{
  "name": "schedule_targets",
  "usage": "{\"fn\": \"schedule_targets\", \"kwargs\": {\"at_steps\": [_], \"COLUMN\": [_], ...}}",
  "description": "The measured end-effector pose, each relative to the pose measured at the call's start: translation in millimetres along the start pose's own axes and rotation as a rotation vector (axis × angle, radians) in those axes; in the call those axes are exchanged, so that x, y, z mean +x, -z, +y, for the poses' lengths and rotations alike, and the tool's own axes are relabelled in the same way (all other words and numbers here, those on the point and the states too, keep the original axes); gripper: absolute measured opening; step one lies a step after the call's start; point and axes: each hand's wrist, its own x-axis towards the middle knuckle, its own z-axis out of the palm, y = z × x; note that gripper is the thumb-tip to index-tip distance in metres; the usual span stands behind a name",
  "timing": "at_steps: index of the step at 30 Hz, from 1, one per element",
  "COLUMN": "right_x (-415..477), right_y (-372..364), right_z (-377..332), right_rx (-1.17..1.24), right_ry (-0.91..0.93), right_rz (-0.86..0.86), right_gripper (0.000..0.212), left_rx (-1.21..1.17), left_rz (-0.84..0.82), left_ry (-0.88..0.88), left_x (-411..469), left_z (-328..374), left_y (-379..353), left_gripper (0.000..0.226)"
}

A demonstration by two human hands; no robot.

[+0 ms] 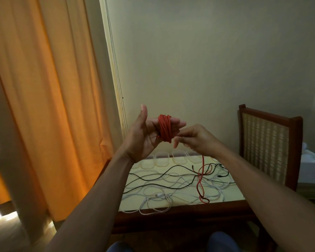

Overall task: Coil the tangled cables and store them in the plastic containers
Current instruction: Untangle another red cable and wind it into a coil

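Several clear plastic containers [161, 159] are sitting in a row along the far edge of the table [222, 208], and what they are holding cannot be told from this view. Above that far edge, the left hand [145, 135] is carrying the red cable [165, 129] as a tight coil wound around its straight fingers, with the thumb pointing up. The right hand [195, 138] is pinching the cable's loose strand just beside the coil, and that strand is hanging down to the table top and looping there. White cables [153, 195] and black cables [162, 174] are lying tangled across the table, crossing one another, with a white loop drooping over the near edge. A wooden chair [267, 142] with a woven back is standing at the table's right side. An orange curtain [44, 88] is hanging to the table's left, and a pale wall [207, 51] is rising behind the table.
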Motion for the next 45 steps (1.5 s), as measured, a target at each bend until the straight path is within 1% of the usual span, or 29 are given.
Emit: {"fn": "schedule_targets", "kwargs": {"at_steps": [4,6,8,10,12,15,17,19,21,25,29,31,34,40,42,45], "right_x": [-10.4,-11.4,-12.0,-14.3,-16.8,-17.3,-15.9,-12.6,-5.7,14.1,30.9,35.8,38.7,36.5,32.8,24.8], "right_y": [-13.3,-17.9,-19.8,-20.7,-21.8,-17.3,-11.0,-2.4,7.7,24.2,33.8,35.8,34.8,29.2,27.7,21.0], "right_z": [-0.3,-0.9,-4.7,-13.0,-22.3,-40.1,-53.4,-66.7,-74.4,-73.4,-59.4,-51.9,-41.7,-22.1,-16.8,-8.7], "right_rx": [-0.045,-0.129,-0.232,-0.331,-0.426,-0.547,-0.631,-0.642,-0.626,-0.562,-0.391,-0.331,-0.268,-0.241,-0.217,-0.129], "right_ry": [0.023,0.034,0.030,0.013,0.034,0.087,0.146,0.233,0.287,0.317,0.311,0.279,0.229,0.153,0.144,0.125], "right_rz": [0.066,0.079,0.055,-0.001,-0.046,-0.071,-0.054,-0.001,0.040,0.092,0.211,0.239,0.237,0.241,0.230,0.223], "right_gripper": [0.012,0.012,0.021,0.022,0.020,0.018,0.017,0.012,0.011,0.011,0.014,0.016,0.015,0.016,0.019,0.021], "left_rx": [-0.132,-0.181,-0.164,-0.117,-0.042,0.151,0.317,0.507,0.574,0.481,0.426,0.403,0.375,0.251,0.177,-0.025], "left_rz": [0.099,0.141,0.178,0.227,0.261,0.288,0.285,0.256,0.214,0.095,0.017,0.001,-0.006,0.008,0.020,0.038], "left_ry": [-0.051,-0.075,-0.099,-0.109,-0.097,-0.055,-0.010,0.038,0.092,0.183,0.191,0.171,0.132,0.037,-0.004,-0.079], "left_x": [4.0,6.5,9.3,11.8,13.0,12.2,10.4,7.0,2.7,-3.1,-4.1,-4.5,-4.5,-2.3,-0.5,0.7], "left_z": [-8.1,-11.4,-12.3,-12.0,-12.4,-16.7,-21.3,-25.2,-26.8,-19.7,-9.5,-7.8,-7.5,-5.8,-4.9,-3.4], "left_y": [0.2,0.1,0.7,3.9,8.0,13.6,18.2,22.2,22.8,12.9,6.2,5.6,6.5,8.4,7.5,4.6], "left_gripper": [0.098,0.097,0.099,0.104,0.109,0.108,0.105,0.105,0.107,0.113,0.115,0.114,0.112,0.112,0.111,0.107]}}
